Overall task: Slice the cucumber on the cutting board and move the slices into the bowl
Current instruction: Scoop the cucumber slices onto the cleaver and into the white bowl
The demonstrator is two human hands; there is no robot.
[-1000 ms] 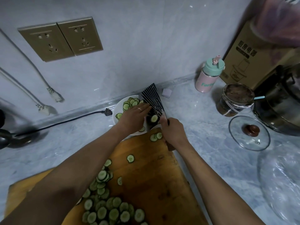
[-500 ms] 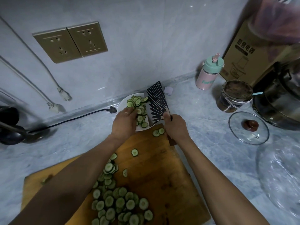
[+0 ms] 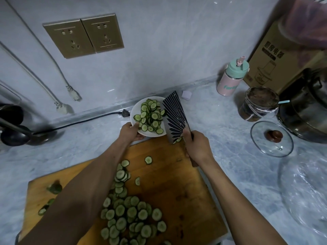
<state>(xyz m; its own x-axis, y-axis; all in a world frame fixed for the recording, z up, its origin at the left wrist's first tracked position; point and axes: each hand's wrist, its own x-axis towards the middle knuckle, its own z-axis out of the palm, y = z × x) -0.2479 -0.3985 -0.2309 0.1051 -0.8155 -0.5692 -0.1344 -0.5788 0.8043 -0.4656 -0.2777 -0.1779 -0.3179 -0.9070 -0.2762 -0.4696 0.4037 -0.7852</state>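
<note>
Head cam: second batch of slices to go

Left hand [image 3: 130, 132] curls round the bowl [image 3: 135, 110] rim at the board's [image 3: 177, 183] far edge, probably to steady it. Right hand [image 3: 197, 147] is wrapped tight on the knife [image 3: 175, 117] handle, blade tilted against the bowl like a scoop. Slices [image 3: 150, 115] fill the bowl; a bigger heap [image 3: 131, 216] waits at the board's near edge.

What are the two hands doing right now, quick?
Left hand: grips the rim of the white bowl of cucumber slices.
Right hand: closed around the knife handle, blade beside the bowl.
</note>
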